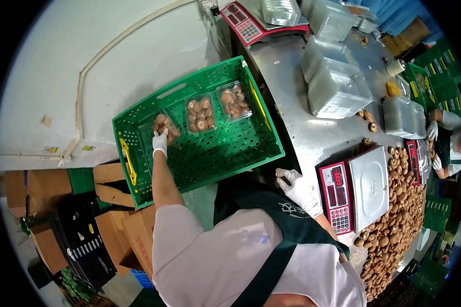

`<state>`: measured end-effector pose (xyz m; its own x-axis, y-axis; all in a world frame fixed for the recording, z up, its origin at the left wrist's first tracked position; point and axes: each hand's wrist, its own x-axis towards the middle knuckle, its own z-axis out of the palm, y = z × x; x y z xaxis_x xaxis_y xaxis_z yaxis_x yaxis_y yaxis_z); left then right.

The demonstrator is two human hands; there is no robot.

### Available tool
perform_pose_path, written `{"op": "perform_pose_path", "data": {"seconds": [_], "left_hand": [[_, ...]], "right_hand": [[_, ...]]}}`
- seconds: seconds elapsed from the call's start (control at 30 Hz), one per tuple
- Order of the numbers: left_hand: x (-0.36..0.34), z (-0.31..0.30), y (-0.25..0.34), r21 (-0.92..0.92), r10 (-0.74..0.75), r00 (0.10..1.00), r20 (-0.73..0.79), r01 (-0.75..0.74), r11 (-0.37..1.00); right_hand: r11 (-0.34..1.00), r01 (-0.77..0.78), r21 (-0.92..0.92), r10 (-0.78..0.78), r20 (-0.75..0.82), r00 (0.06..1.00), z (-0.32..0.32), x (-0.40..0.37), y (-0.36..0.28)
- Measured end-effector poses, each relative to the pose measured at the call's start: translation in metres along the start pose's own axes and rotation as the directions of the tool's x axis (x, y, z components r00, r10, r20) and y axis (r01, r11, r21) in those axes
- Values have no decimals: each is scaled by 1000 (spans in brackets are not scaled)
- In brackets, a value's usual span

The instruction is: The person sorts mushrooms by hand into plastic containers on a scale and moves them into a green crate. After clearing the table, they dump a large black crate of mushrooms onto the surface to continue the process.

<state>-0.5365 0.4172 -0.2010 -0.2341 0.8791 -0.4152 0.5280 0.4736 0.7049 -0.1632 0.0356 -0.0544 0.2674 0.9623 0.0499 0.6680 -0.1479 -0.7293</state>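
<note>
My left hand [160, 142], in a white glove, reaches into the green crate [215, 169] and grips the near edge of a clear plastic box of shiitake mushrooms [170, 130] at the crate's left end. Two more filled boxes, a middle mushroom box [201, 113] and a right mushroom box [234, 101], sit beside it in the crate. My right hand [298, 192], also gloved, is by the table edge, left of the red scale [337, 197]. Its fingers are loosely bent and partly apart, with nothing visible in them.
A steel table [281, 66] carries stacked clear boxes [338, 89], a second red scale [248, 25] and a large heap of loose mushrooms [394, 230]. Across the table, another person's gloved hands [433, 132] are near a scale. Cardboard boxes [133, 230] stand at lower left, below the wall.
</note>
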Motion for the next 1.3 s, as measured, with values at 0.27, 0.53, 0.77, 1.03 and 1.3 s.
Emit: {"op": "perform_pose_path", "data": {"seconds": [0.27,0.53,0.77,1.03,1.3], "left_hand": [[-76,77,91,548,29,970,-241,111,829],[-182,192,261,-126,961,272,-48,-956,264],[-329,255,367,-313,865,-442,238,-878,-362],[-331,313,385,-185,646,-322,692,-944,-274],[-284,350,423,-227,421,-15,907,-859,458]], "right_hand": [[998,-53,-37,50,-88,995,-22,-10,-26],[935,-315,-160,312,-46,949,-16,-50,2],[944,-326,-57,289,-339,895,0,-89,34],[809,-584,67,556,-410,723,0,-164,42],[763,-629,152,619,-454,641,-30,-237,32]]}}
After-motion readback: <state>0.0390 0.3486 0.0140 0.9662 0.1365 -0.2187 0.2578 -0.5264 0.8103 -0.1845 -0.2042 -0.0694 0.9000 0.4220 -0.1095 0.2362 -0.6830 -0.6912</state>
